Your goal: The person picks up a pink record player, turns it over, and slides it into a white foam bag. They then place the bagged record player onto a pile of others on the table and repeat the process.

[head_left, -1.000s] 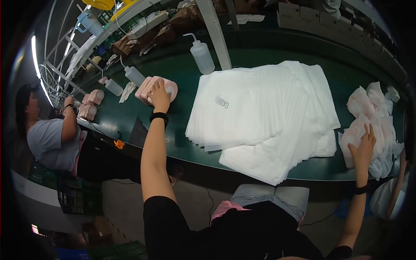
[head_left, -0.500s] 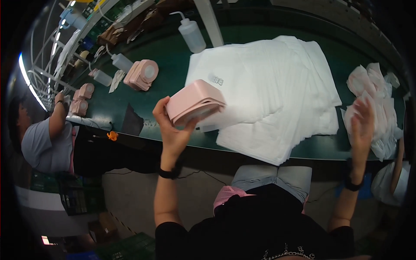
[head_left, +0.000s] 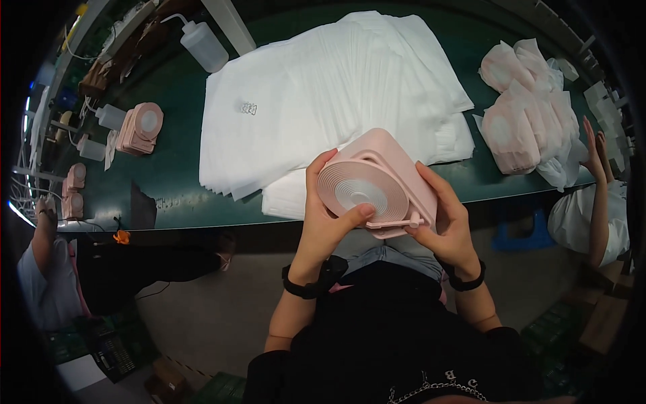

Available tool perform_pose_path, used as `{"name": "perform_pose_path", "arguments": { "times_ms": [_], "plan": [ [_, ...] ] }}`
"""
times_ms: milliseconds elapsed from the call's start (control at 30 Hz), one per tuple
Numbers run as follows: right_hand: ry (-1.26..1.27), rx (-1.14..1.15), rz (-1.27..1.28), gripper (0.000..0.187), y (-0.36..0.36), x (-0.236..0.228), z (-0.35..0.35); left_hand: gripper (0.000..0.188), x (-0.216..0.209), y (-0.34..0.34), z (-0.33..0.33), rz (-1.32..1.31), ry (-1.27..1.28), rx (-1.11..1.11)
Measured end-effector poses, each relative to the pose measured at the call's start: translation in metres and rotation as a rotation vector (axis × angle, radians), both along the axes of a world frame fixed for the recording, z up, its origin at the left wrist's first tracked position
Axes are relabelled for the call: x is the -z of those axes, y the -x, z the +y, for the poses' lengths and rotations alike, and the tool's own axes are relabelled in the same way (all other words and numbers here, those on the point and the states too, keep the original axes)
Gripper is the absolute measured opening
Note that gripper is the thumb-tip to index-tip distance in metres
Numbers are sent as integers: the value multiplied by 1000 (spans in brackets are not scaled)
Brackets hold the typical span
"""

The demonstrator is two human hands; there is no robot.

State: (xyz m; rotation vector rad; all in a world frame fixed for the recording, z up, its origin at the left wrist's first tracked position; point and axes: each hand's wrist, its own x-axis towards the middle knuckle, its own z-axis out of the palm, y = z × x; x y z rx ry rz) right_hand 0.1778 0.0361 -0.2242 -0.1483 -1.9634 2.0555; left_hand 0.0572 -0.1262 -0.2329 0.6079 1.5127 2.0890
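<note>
Between my two hands, above the table's front edge, is a boxy pink device [head_left: 398, 163]. Its round face has concentric rings and a pale centre, and a thin bar with a small knob runs along its lower edge. My left hand [head_left: 321, 225] grips the left side, thumb pressed on the ringed face. On the other side my right hand [head_left: 449, 232] wraps the body, its thumb close to the knob. Just beyond lies a fanned stack of thin white bags or sheets [head_left: 289, 94], partly hidden by the device.
Several pink devices in translucent white wrapping [head_left: 515, 131] lie at the right. Unwrapped pink devices [head_left: 142, 128] stand at the left near squeeze bottles; a larger squeeze bottle [head_left: 205, 48] is behind the stack. Co-workers sit on both sides. A blue stool [head_left: 521, 232] stands below the table.
My right hand has come in from the wrapped pile and taken hold of the device. The device has turned so its ringed face shows. The view has shifted right.
</note>
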Motion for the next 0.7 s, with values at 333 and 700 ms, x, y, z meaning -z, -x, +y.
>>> {"name": "perform_pose_path", "arguments": {
  "times_ms": [333, 700],
  "plan": [
    [-157, 28, 113, 83, -18, -11, -4, 91, 32, 2, -1, -148, -173, 104],
    [244, 52, -111, 87, -19, -1, 18, 100, 5, -8, 9, 130, 21, 191]
  ]
}}
